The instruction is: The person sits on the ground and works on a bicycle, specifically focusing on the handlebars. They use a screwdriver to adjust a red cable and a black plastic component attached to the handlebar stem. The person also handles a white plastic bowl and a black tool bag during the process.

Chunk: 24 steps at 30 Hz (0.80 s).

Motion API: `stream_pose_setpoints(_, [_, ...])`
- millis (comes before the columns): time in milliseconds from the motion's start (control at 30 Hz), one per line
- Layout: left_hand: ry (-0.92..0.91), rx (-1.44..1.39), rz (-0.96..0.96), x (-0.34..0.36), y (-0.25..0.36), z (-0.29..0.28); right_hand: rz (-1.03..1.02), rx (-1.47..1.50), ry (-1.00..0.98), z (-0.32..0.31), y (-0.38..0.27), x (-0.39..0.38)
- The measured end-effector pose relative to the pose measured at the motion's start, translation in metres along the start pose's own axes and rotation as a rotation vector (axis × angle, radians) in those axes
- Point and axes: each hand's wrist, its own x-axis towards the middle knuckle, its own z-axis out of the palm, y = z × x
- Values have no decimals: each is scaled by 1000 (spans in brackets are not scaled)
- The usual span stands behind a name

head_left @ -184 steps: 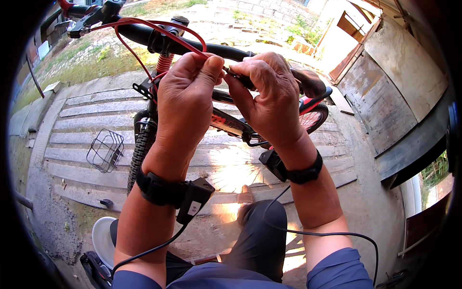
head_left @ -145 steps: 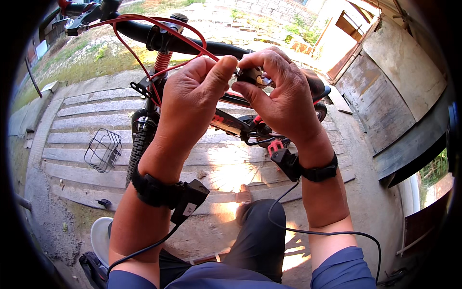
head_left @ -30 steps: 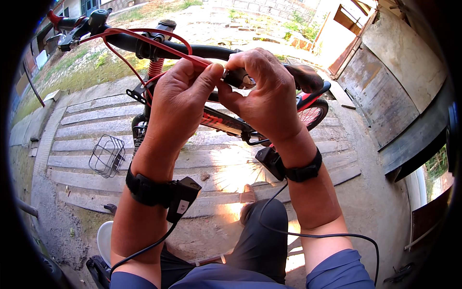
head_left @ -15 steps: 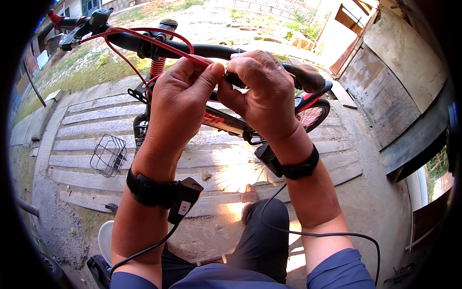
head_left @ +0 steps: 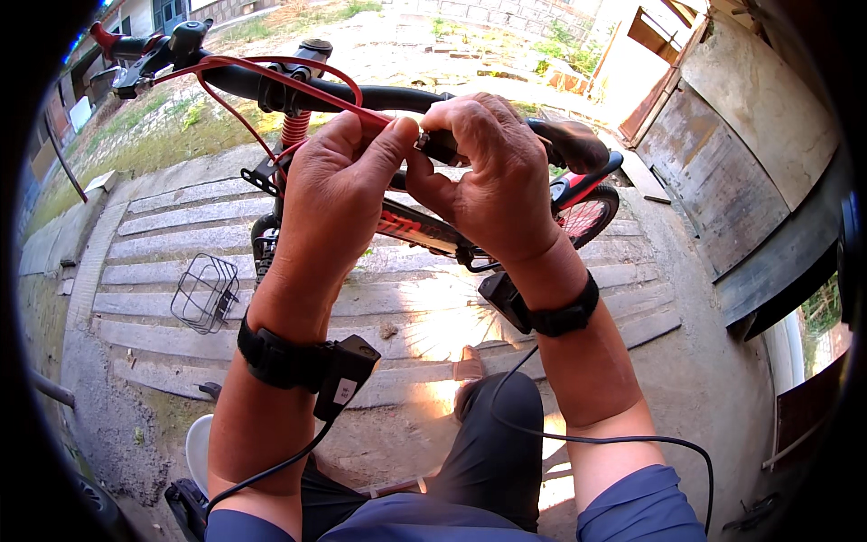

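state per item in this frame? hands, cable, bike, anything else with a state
left hand: closed, pinching the red cable
right hand: closed around a small dark part at the cable's end
red cable: looped over the handlebar, end held between both hands
bicycle: upright, handlebar turned left
wire basket: detached, lying on the concrete slabs
wooden door: open

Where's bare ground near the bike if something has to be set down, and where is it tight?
Bare: the concrete slabs left of the wire basket, and the sunlit ground between the basket and the wooden doors. Crowded: around the handlebar, where the left hand, right hand and red cables bunch together.
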Motion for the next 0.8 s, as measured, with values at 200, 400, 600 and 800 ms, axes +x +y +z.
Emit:
stream_pose_setpoints(200, [-15,-18,-37,-1,-2,0,-8,-22,-54,-4,1,-1])
stream_pose_setpoints(400, [-18,-45,-6,-1,-4,1,-69,-47,24,2,5,0])
stream_pose_setpoints(600, [-23,-6,-16,-1,-4,-1,27,4,45,1,-3,2])
stream_pose_setpoints(800, [-20,-70,16,-1,-5,1,-33,-49,-52,-2,2,0])
